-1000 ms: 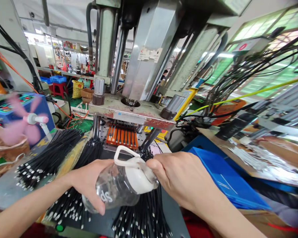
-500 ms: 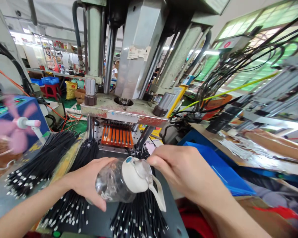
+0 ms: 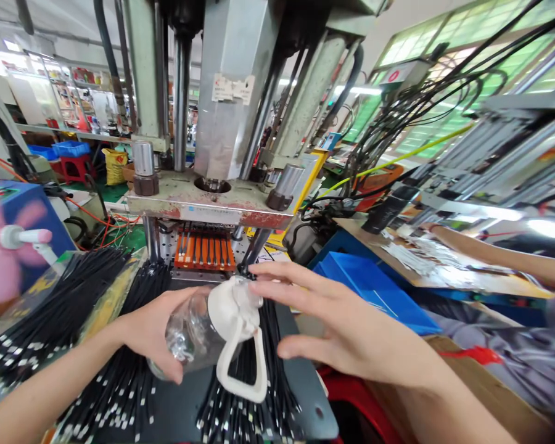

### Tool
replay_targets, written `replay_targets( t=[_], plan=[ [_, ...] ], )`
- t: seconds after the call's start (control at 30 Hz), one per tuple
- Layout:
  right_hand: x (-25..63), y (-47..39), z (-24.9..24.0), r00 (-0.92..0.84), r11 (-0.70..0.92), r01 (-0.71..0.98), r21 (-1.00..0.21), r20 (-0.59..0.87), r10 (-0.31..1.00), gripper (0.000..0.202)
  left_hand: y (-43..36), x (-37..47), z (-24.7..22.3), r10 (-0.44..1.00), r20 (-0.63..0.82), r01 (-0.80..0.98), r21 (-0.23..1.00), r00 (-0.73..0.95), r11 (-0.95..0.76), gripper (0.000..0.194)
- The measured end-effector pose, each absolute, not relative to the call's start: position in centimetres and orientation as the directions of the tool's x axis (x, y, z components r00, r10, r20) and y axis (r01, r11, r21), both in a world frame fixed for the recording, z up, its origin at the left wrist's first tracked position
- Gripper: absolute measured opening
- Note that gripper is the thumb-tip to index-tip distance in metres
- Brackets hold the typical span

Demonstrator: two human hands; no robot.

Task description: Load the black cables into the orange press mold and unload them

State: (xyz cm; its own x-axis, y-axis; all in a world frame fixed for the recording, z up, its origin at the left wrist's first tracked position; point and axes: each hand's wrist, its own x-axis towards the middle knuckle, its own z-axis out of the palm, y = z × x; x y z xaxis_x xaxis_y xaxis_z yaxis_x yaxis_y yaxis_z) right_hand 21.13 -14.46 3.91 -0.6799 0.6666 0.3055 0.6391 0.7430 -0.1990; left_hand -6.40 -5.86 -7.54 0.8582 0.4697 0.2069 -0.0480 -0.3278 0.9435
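My left hand (image 3: pixel 155 333) is wrapped round the clear body of a water bottle (image 3: pixel 197 336), which lies tilted with its white lid (image 3: pixel 226 308) toward the right. A white carrying loop (image 3: pixel 243 391) hangs down from the lid. At the lid's end is my right hand (image 3: pixel 314 314), fingers apart, the fingertips beside or touching the spout cover; I cannot tell which. Below the bottle, bundles of black cables (image 3: pixel 254 382) with pale ends lie on the grey machine table (image 3: pixel 312 401).
Behind stands a press (image 3: pixel 208 206) with an orange fixture (image 3: pixel 205 251) holding black strips. More black cables (image 3: pixel 69 302) and a spinning pink fan (image 3: pixel 13 237) are on the left. To the right are a blue bin (image 3: pixel 374 290) and another person's arm (image 3: pixel 490 250) at a bench.
The right hand has gone from closed fingers at the lid to spread fingers. The bottle has turned, so its loop now faces me, and the view has shifted right.
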Motion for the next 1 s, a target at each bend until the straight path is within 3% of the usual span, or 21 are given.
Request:
replay_targets(
  t=[0.13,0.33,0.57,0.63,0.73,0.87,1.0],
  plan=[
    [20.7,-14.5,2.3,-0.790,0.801,0.550,-0.237,0.163,0.591,0.061,-5.6,-6.0,-7.5,0.375,0.161,0.025,0.895,0.913,-0.445,0.112],
    [22.1,-14.5,-1.7,-0.708,0.724,0.589,-0.359,0.202,0.676,0.060,-5.2,-4.7,-10.3,0.439,0.112,0.171,0.814,0.892,-0.555,0.120],
    [25.9,-13.6,-0.2,-0.634,0.668,0.621,-0.411,0.238,0.736,0.065,-5.2,1.9,-11.7,0.392,0.195,-0.025,0.917,0.899,-0.399,0.109],
    [28.2,-12.8,1.6,-0.581,0.623,0.687,-0.373,0.232,0.780,0.059,-6.0,3.6,-11.9,0.495,0.203,0.022,0.912,0.845,-0.410,0.095],
    [32.8,-10.5,3.8,-0.386,0.434,0.857,-0.278,0.211,0.898,0.050,-6.9,4.1,-12.5,0.631,0.179,0.226,0.832,0.754,-0.506,0.068],
    [38.5,-5.2,3.6,-0.124,0.142,0.985,-0.093,0.181,0.976,0.047,-6.8,1.9,-13.3,0.589,0.038,0.365,0.751,0.807,-0.550,0.024],
    [41.4,1.0,0.3,0.166,-0.179,0.979,0.099,0.124,0.978,0.057,-5.6,-1.3,-14.0,0.645,-0.131,0.501,0.749,0.753,-0.434,0.017]
  ],
)
